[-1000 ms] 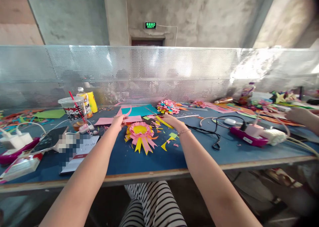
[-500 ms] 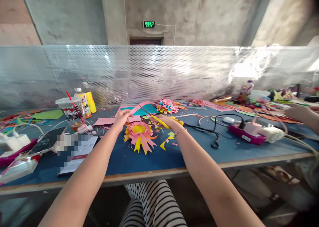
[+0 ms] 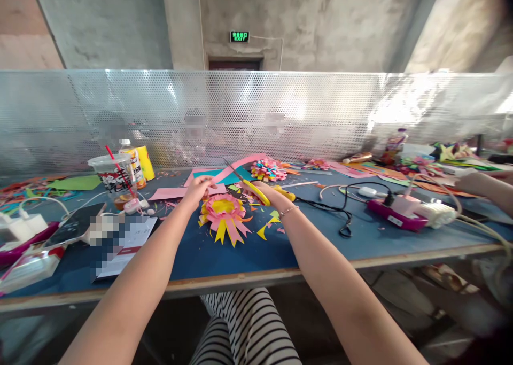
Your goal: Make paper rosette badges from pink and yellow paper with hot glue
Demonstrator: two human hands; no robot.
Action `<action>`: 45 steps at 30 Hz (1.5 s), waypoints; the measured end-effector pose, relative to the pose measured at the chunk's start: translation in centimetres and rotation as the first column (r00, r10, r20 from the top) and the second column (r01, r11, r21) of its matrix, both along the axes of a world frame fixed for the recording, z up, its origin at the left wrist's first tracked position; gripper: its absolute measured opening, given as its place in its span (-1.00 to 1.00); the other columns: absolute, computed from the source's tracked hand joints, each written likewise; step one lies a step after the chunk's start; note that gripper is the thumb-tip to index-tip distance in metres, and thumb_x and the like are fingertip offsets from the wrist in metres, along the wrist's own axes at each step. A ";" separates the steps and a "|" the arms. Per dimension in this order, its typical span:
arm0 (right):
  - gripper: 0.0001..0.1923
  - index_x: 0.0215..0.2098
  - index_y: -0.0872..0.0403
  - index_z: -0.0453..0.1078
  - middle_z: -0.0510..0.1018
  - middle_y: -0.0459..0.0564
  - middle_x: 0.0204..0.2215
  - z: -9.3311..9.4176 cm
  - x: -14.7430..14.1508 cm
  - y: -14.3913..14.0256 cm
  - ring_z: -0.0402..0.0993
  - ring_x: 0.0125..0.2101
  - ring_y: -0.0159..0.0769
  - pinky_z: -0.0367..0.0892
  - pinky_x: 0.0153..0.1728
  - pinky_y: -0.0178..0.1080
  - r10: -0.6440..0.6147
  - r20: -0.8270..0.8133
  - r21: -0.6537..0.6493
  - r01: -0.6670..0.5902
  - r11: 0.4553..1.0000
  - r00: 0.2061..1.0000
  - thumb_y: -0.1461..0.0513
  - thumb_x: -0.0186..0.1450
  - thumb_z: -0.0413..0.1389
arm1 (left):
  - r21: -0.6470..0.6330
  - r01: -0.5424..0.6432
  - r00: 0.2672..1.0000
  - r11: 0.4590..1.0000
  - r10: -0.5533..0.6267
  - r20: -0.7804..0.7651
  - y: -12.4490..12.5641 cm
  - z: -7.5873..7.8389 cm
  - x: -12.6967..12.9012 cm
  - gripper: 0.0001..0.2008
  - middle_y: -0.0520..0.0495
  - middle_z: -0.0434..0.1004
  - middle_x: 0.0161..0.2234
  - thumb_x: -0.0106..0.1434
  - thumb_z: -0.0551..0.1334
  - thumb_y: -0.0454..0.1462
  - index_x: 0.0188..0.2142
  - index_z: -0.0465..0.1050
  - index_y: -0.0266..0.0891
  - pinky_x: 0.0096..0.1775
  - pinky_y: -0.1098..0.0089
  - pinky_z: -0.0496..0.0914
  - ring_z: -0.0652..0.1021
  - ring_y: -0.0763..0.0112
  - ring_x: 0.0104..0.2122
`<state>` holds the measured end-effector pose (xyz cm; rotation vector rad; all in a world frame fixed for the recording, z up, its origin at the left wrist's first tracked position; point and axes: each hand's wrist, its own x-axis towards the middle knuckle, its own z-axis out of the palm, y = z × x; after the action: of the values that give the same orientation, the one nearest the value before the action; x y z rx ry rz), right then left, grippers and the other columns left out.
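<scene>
While the left hand (image 3: 199, 186) pinches the near end of a pink paper strip (image 3: 236, 166) and lifts it clear of the blue worktop (image 3: 224, 258), the right hand (image 3: 267, 191) is closed around the yellow handles of a pair of scissors (image 3: 252, 186), blades angled up and away so that they meet the strip near its middle. Held taut in the air between the two hands, the strip arcs up and to the right, apparently so the blades can run along it without snagging the clutter beneath. Directly below the hands lies a pink-and-yellow paper rosette (image 3: 224, 212), its ribbon tails pointing toward the person, close enough to serve as the piece being added to. Yellow and green offcuts (image 3: 269, 225) lie scattered just beside it. Sheets of teal and pink paper (image 3: 218, 177) rest flat behind the hands, and a multicoloured paper flower (image 3: 267, 170) sits near the perforated metal screen (image 3: 256, 114) at the far edge. Pushed to the left, well apart from the cutting, stand a plastic drink cup with a red straw (image 3: 110, 175) and a phone (image 3: 74, 223); to the right a power strip with black cable (image 3: 395, 211) lies beside a co-worker's hand (image 3: 475, 182). Striped trousers (image 3: 244, 327) show under the worktop edge
</scene>
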<state>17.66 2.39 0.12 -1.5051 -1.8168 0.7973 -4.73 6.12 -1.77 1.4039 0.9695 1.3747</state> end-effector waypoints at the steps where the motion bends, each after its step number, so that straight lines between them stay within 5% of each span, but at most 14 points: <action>1: -0.47 -0.49 0.12 0.27 0.22 -0.16 -0.69 -0.1 0.0 0.1 0.11 -0.67 -0.51 0.10 -0.68 -0.40 0.022 -0.025 -0.008 -0.022 1.000 0.999 -0.20 0.16 0.04 | -0.002 -0.001 1.000 1.000 0.001 0.003 0.0 0.0 0.0 -0.81 -0.04 0.51 -0.58 0.01 0.23 -0.27 -0.33 0.40 -0.27 -0.67 0.55 0.04 0.15 0.68 -0.77; 6: -0.46 -0.49 0.10 0.26 0.21 -0.18 -0.70 -0.5 0.1 0.7 0.10 -0.72 -0.53 0.08 -0.73 -0.40 0.061 -0.127 -0.040 -0.067 0.997 0.990 -0.21 0.12 0.06 | -0.003 -0.002 1.000 1.000 0.002 -0.007 -0.1 0.0 0.1 -0.80 -0.05 0.51 -0.57 0.02 0.24 -0.27 -0.32 0.39 -0.27 -0.68 0.55 0.04 0.16 0.67 -0.77; 14: -0.52 -0.50 0.14 0.36 0.28 -0.16 -0.74 -0.3 0.5 1.6 0.18 -0.72 -0.49 0.10 -0.68 -0.38 -0.058 0.034 0.035 0.057 0.998 0.998 -0.14 0.11 0.12 | -0.016 0.001 1.000 1.000 -0.001 -0.002 -0.2 0.3 0.2 -0.82 -0.05 0.51 -0.56 0.02 0.22 -0.29 -0.33 0.37 -0.28 -0.69 0.55 0.07 0.15 0.68 -0.78; 21: -0.64 -0.45 0.12 0.40 0.29 -0.14 -0.76 -0.4 0.2 1.9 0.21 -0.73 -0.45 0.15 -0.67 -0.37 -0.144 -0.005 -0.035 0.143 0.989 0.990 -0.03 0.16 0.14 | -0.029 -0.004 1.000 1.000 0.004 0.020 -0.5 0.6 0.1 -0.85 -0.02 0.50 -0.57 0.00 0.23 -0.30 -0.37 0.38 -0.26 -0.68 0.55 0.09 0.18 0.67 -0.76; 27: -0.63 -0.49 0.09 0.46 0.49 0.02 -0.58 -0.9 0.1 2.1 0.45 -0.46 -0.25 0.18 -0.52 -0.35 -0.148 0.448 0.220 0.052 0.974 0.881 -0.03 0.18 0.09 | -0.060 -0.195 0.968 0.979 0.202 0.146 0.5 0.4 -0.6 -0.88 -0.03 0.54 -0.50 -0.05 0.25 -0.31 -0.47 0.34 -0.26 -0.54 0.54 0.29 0.37 0.60 -0.63; 31: -0.66 -0.50 0.12 0.47 0.51 0.08 -0.57 -1.3 -0.1 1.5 0.48 -0.42 -0.19 0.16 -0.50 -0.33 -0.135 0.654 0.192 0.009 0.981 0.744 0.01 0.16 0.09 | -0.091 -0.295 0.907 0.951 0.309 0.287 1.3 0.3 -1.1 -0.85 0.00 0.51 -0.52 -0.11 0.30 -0.31 -0.49 0.38 -0.26 -0.52 0.55 0.26 0.43 0.54 -0.54; 36: -0.65 -0.56 0.12 0.47 0.49 0.07 -0.62 -1.3 0.3 1.3 0.46 -0.45 -0.19 0.17 -0.49 -0.31 -0.126 0.714 0.210 -0.039 0.977 0.689 0.04 0.18 0.07 | -0.127 -0.213 0.884 0.969 0.246 0.396 1.3 0.4 -1.4 -0.77 0.10 0.44 -0.56 -0.13 0.34 -0.28 -0.40 0.43 -0.24 -0.56 0.55 0.20 0.35 0.62 -0.62; 42: -0.76 -0.33 0.13 0.54 0.58 0.13 -0.35 -0.1 2.4 1.0 0.48 -0.29 -0.19 0.26 -0.32 -0.31 -0.330 0.598 0.334 0.147 0.931 0.731 0.21 0.17 0.05 | -0.052 -0.143 0.899 0.988 0.151 0.411 1.0 0.3 -1.1 -0.76 0.11 0.43 -0.58 -0.15 0.37 -0.25 -0.45 0.42 -0.24 -0.49 0.49 0.28 0.41 0.56 -0.59; 45: -0.65 -0.13 0.15 0.49 0.53 0.21 -0.15 0.0 4.7 1.5 0.43 -0.09 -0.11 0.27 -0.15 -0.26 -0.476 0.552 0.401 0.283 0.871 0.685 0.34 0.15 0.03 | -0.043 -0.160 0.907 0.986 0.164 0.387 0.9 0.3 -0.9 -0.79 0.09 0.43 -0.59 -0.14 0.36 -0.27 -0.47 0.41 -0.25 -0.50 0.49 0.29 0.42 0.54 -0.58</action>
<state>22.39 3.87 0.13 -2.0112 -1.8371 -0.2348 -5.60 7.00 -1.45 1.0013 0.8370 1.6918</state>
